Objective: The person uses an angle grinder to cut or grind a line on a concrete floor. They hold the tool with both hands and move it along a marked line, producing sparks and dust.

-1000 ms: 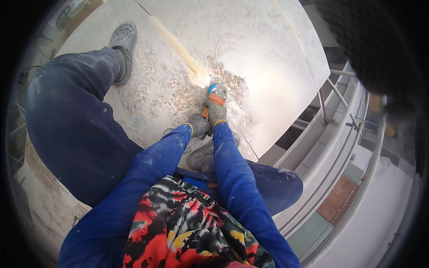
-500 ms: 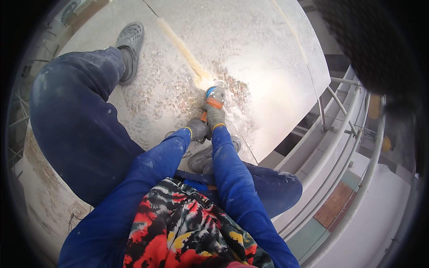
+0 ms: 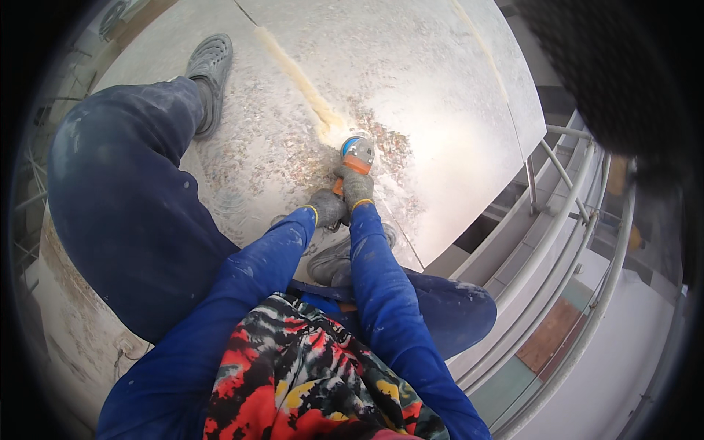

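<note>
An orange angle grinder (image 3: 358,155) with a grey head and a blue edge at its disc rests against the dusty pale board (image 3: 433,169). My right hand (image 3: 356,188), in a grey knitted glove, is closed round its body just behind the head. Farther back, my left hand (image 3: 328,207) in a matching glove is closed round the rear of the grinder. Most of the handle is hidden under the gloves. Ahead of the disc, a band of cream-coloured filler (image 3: 304,86) runs along a seam, with pale dust about it. Scuffed, brownish patches mark the board around the grinder.
My grey shoe (image 3: 210,72) stands on the board at the left; the other shoe (image 3: 331,264) is tucked under my arms. Beyond the board's right edge, metal railings (image 3: 568,198) curve over a lower level. A second filled seam (image 3: 480,44) lies at the far right.
The grinder and both hands have shifted very slightly to the right and away from me. My grip on the grinder looks the same.
</note>
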Action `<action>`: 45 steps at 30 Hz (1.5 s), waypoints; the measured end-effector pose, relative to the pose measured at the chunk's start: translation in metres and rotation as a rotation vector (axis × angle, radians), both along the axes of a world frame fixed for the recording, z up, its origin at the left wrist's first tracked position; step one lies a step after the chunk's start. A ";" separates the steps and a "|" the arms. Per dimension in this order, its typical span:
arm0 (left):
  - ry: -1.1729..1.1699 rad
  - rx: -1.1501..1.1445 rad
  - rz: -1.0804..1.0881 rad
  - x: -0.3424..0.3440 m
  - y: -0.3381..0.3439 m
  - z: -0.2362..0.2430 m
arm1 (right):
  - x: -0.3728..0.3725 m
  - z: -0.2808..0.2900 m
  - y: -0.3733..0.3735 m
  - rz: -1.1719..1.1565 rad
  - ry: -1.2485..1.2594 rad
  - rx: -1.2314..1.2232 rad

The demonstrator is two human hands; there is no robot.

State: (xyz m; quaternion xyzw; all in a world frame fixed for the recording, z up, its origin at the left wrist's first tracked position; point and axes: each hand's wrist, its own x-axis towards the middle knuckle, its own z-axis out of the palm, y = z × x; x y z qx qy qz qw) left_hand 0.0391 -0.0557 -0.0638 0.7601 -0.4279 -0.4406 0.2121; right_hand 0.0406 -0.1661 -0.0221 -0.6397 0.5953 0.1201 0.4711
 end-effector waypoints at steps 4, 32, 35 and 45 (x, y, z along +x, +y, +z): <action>0.198 0.094 0.172 0.005 -0.010 -0.009 | 0.004 0.002 -0.010 -0.003 -0.017 -0.004; 0.212 0.118 0.219 0.015 -0.005 0.014 | 0.015 -0.003 -0.007 0.077 -0.006 0.014; 0.265 0.139 0.285 0.012 0.005 0.016 | 0.011 -0.006 0.002 0.160 0.010 -0.018; 0.254 0.096 0.298 -0.010 0.012 0.005 | -0.007 -0.008 0.009 0.123 -0.063 0.035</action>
